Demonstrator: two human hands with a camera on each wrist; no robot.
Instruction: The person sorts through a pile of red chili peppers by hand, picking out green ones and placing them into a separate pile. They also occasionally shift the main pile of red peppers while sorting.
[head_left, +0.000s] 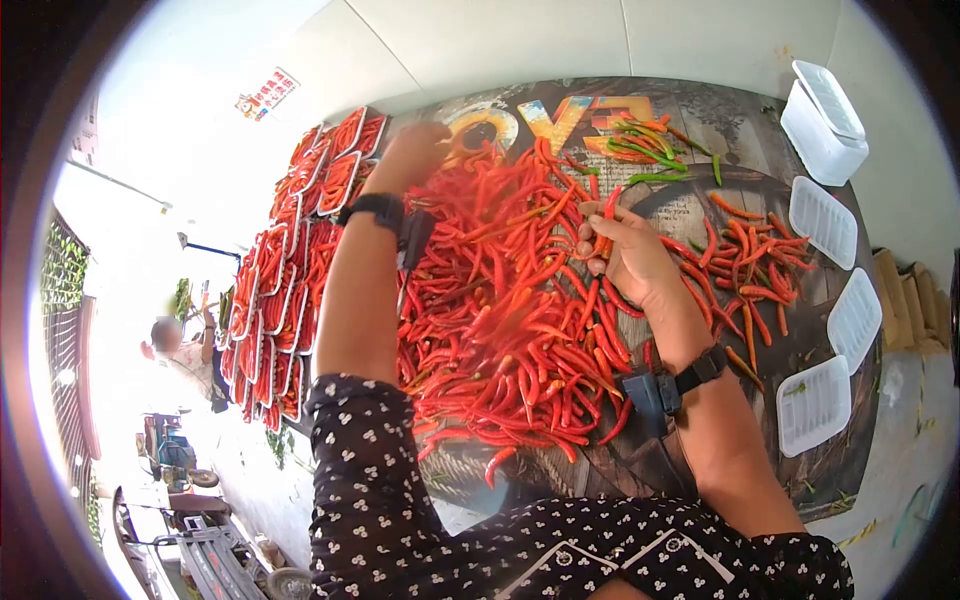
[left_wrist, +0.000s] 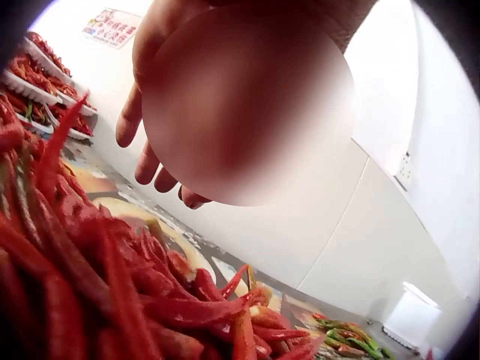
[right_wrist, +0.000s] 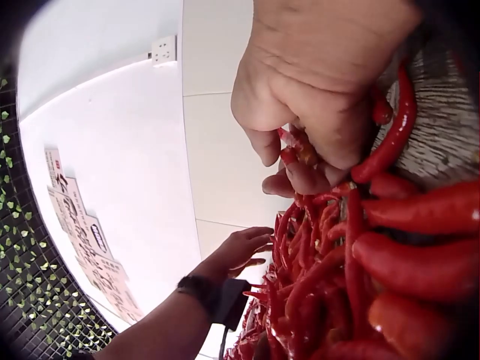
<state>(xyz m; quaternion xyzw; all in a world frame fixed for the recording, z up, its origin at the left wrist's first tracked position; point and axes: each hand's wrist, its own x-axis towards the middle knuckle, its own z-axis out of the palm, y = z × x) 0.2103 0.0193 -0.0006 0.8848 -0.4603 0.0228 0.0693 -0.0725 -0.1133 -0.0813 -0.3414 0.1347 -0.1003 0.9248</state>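
Note:
A broad heap of red chili peppers (head_left: 560, 390) covers the middle of the table. My right hand (head_left: 640, 262) is at the heap's right side and pinches red chilies (right_wrist: 294, 147) between thumb and fingers. Their tips stick up past the fingers in the head view. Over the heap's far left part is my left hand (head_left: 412, 158), blurred in the head view. Its fingers (left_wrist: 129, 124) hang loosely in the left wrist view, with the palm hidden by a blurred disc. From the right wrist view, the left hand (right_wrist: 244, 249) reaches out over the chilies with nothing visible in it.
White trays (left_wrist: 31, 90) filled with red chilies are stacked at the left. Green and orange chilies (head_left: 650, 148) lie at the back; a smaller red pile (head_left: 750, 262) is at right. Clear plastic trays (head_left: 823, 222) and a nested stack (head_left: 822, 140) line the right edge. A person (head_left: 185, 358) is in the background.

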